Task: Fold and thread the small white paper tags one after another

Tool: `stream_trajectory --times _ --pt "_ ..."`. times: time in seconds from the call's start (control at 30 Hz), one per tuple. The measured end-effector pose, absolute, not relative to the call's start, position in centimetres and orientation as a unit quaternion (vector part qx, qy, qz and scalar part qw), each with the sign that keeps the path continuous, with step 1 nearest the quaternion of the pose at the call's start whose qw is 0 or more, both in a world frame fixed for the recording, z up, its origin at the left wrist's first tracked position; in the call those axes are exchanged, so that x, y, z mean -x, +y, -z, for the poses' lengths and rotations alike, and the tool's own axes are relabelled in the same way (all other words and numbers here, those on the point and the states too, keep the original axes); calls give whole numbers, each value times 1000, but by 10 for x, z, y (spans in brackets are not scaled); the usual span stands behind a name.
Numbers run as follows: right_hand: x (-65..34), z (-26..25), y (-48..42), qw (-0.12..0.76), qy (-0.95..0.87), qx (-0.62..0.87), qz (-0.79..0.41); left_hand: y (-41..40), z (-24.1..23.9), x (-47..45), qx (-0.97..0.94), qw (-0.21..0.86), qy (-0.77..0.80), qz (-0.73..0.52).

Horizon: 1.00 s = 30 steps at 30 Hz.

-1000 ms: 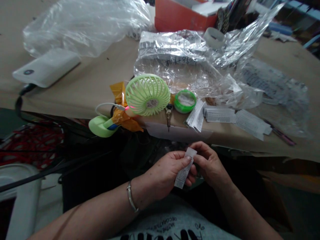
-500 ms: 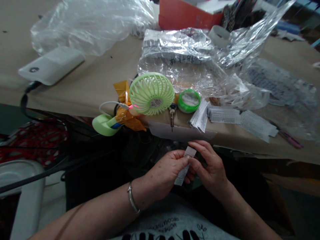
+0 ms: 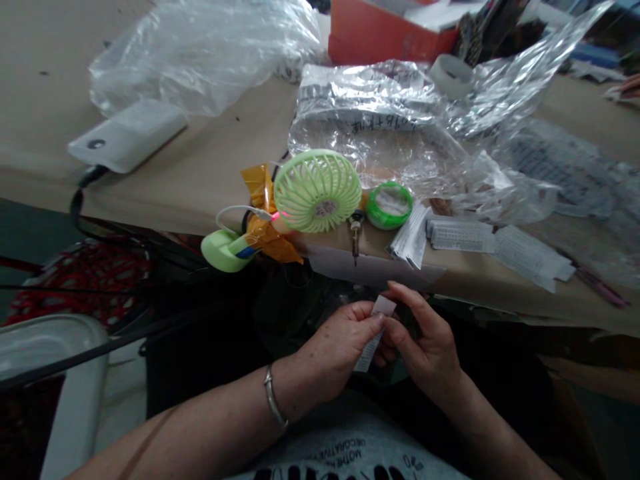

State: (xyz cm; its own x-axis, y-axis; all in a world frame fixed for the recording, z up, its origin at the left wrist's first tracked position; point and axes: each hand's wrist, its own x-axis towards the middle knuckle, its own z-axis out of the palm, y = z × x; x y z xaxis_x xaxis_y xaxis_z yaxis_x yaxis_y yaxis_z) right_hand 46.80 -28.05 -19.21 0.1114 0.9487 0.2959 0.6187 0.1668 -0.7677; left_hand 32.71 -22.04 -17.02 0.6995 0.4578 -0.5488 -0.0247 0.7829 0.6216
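Observation:
Above my lap, just below the table edge, a narrow white printed label (image 3: pixel 368 353) is held at a slant. My left hand (image 3: pixel 333 347) is closed, its thumb pinching the label's middle. On the other side, my right hand (image 3: pixel 430 343) has its thumb against the label near the left thumb, with the index finger raised above the strip's top end. Its lower fingers are partly hidden behind the label. On the table edge ahead lie a fanned bundle of labels (image 3: pixel 411 235), a flat stack of labels (image 3: pixel 461 235) and more loose labels (image 3: pixel 533 255).
A green fan (image 3: pixel 317 191) is taped at the table edge, beside a thin metal-tipped tool (image 3: pixel 355 237) and a green round container (image 3: pixel 390 205). A white power bank (image 3: pixel 127 137), clear plastic bags (image 3: pixel 200 53), a tape roll (image 3: pixel 451 75) and a red box (image 3: pixel 390 33) lie farther back. Another person's hand (image 3: pixel 631 87) shows at far right.
The whole view has shifted, so the table things sit a little farther right. My right index finger has lifted slightly from the label's top end. The label stays between my hands.

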Motion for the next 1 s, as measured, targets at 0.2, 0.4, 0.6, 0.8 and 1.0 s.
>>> stream_trajectory --times 0.2,0.4,0.6,0.8,1.0 --pt "-467 192 -281 407 -650 609 -203 -220 174 -326 -307 870 357 -143" --pt "-462 187 -276 478 -493 632 -359 -220 174 -325 -338 851 368 -161" --pt "-456 185 -262 534 -378 585 -479 -220 170 -326 -386 809 399 -194" --pt "-449 191 -255 544 -320 540 -558 -219 174 -323 -401 789 407 -226" --pt "-444 183 -239 532 -430 557 -471 -212 177 -309 -517 678 414 -319"
